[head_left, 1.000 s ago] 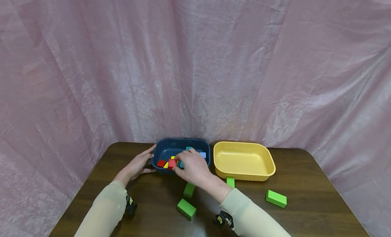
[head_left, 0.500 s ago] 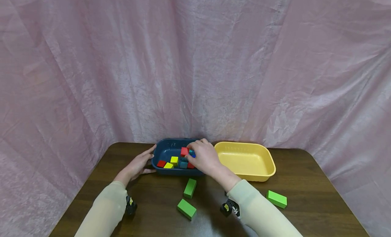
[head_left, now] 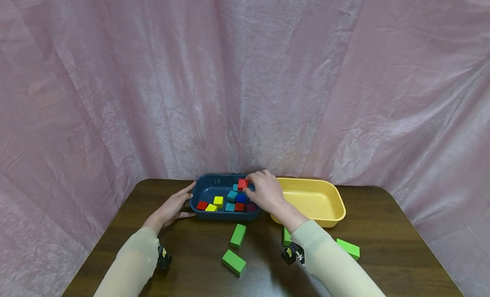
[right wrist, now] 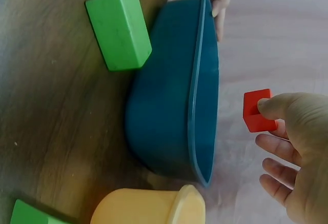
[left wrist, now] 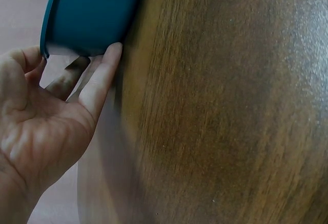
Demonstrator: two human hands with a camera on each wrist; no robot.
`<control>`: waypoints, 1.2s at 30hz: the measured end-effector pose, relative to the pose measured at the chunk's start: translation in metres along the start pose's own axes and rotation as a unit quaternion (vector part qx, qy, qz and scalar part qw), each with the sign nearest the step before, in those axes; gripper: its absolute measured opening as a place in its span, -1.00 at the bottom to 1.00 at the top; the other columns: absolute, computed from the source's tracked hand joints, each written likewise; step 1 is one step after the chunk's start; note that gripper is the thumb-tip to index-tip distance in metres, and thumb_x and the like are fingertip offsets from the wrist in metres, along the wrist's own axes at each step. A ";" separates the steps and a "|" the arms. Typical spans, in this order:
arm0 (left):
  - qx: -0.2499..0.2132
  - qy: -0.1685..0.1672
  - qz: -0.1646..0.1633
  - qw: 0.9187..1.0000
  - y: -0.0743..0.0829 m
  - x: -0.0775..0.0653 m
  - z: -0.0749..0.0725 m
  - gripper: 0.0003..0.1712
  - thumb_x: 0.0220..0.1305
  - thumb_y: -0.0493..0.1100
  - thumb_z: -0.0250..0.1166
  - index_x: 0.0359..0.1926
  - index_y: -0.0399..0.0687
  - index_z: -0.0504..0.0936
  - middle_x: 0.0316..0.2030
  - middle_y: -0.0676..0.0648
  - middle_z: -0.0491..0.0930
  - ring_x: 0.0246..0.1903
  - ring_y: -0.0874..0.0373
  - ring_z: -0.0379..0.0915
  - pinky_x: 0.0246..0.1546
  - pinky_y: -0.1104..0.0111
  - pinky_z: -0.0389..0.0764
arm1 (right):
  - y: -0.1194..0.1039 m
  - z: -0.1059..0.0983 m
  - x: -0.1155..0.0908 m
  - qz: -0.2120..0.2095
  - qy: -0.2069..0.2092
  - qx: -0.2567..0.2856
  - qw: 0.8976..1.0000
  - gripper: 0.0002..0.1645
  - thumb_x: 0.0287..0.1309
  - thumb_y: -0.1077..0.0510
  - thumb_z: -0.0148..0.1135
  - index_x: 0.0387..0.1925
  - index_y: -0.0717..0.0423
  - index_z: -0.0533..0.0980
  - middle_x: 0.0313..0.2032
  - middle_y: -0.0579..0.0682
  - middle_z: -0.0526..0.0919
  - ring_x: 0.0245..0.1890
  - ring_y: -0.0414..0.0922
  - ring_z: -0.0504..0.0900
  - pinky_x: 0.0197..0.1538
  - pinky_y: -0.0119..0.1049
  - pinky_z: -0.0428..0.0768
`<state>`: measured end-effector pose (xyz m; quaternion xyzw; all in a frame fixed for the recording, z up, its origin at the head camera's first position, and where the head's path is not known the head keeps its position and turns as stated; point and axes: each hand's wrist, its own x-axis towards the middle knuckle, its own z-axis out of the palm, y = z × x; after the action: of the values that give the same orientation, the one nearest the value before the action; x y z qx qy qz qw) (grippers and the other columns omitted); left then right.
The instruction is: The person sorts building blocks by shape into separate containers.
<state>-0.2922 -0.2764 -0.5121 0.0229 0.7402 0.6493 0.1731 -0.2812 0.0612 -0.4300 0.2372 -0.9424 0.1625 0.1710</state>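
My right hand [head_left: 266, 190] pinches a red cube [right wrist: 259, 111] between thumb and fingers, above the right end of the blue bin [head_left: 214, 180]. In the right wrist view the cube hangs apart from the bin's rim. My left hand [head_left: 172, 207] touches the bin's left end with thumb and fingers spread along the outer wall [left wrist: 92, 16]. Inside the bin lie yellow cubes [head_left: 218, 201], teal cubes [head_left: 232, 195], a blue cube [head_left: 240, 198] and red cubes [head_left: 202, 205]. My right hand hides part of the bin's right end.
A yellow bin [head_left: 333, 203] stands to the right of the blue bin. Green blocks lie on the wooden table [head_left: 191, 254]: two in front of the blue bin [head_left: 238, 236], one partly behind my right wrist [head_left: 286, 236], one farther right [head_left: 349, 248]. A pink curtain [head_left: 245, 84] hangs behind.
My right hand has lifted the red cube from the bin's front and carried it back and right over the bin. The left hand has stayed at the bin's left end.
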 end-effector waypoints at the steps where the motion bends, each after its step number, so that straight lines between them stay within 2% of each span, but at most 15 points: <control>1: -0.001 -0.001 0.000 1.000 0.000 0.000 0.000 -0.32 0.64 -0.11 -0.14 0.65 0.32 -0.06 0.59 -0.28 -0.12 0.38 -0.31 0.23 0.12 -0.06 0.59 | 0.001 0.000 0.000 0.003 -0.002 -0.001 1.000 -0.63 0.22 -0.08 0.44 -0.04 0.03 0.71 -0.11 -0.04 0.74 -0.10 -0.01 0.54 0.03 -0.11 0.56; 11: -0.003 0.000 0.000 1.000 0.000 0.000 -0.001 -0.32 0.64 -0.11 -0.13 0.65 0.32 -0.05 0.60 -0.25 -0.14 0.39 -0.32 0.21 0.13 -0.08 0.58 | 0.013 0.003 0.003 0.028 -0.011 -0.007 1.000 -0.64 0.23 -0.04 0.43 -0.04 0.06 0.71 -0.11 0.00 0.74 -0.09 0.03 0.54 0.07 -0.09 0.54; 22: -0.005 -0.003 0.004 1.000 -0.002 0.000 -0.001 -0.32 0.64 -0.12 -0.12 0.65 0.33 -0.04 0.60 -0.25 -0.13 0.39 -0.30 0.23 0.12 -0.07 0.59 | 0.020 0.010 0.000 0.039 -0.015 -0.029 0.999 -0.66 0.20 -0.05 0.46 -0.07 0.04 0.73 -0.14 -0.01 0.74 -0.14 0.02 0.53 -0.03 -0.11 0.56; 28: -0.003 -0.002 0.004 1.000 -0.002 0.000 -0.001 -0.32 0.64 -0.12 -0.13 0.65 0.33 -0.04 0.60 -0.26 -0.14 0.39 -0.31 0.22 0.12 -0.06 0.59 | 0.020 0.014 -0.002 0.034 -0.016 -0.032 0.999 -0.66 0.19 -0.06 0.47 -0.08 0.02 0.73 -0.15 -0.02 0.74 -0.21 -0.01 0.50 -0.13 -0.14 0.55; 36: -0.003 -0.003 0.005 1.000 -0.002 -0.001 -0.001 -0.32 0.64 -0.13 -0.14 0.65 0.32 -0.06 0.60 -0.26 -0.13 0.39 -0.30 0.22 0.13 -0.07 0.59 | 0.020 0.019 -0.004 0.017 -0.013 -0.043 0.999 -0.66 0.16 -0.05 0.49 -0.10 0.03 0.73 -0.18 -0.01 0.75 -0.23 -0.01 0.51 -0.13 -0.15 0.54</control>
<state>-0.2912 -0.2780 -0.5137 0.0276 0.7374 0.6525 0.1723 -0.2930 0.0724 -0.4526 0.2154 -0.9546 0.1215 0.1661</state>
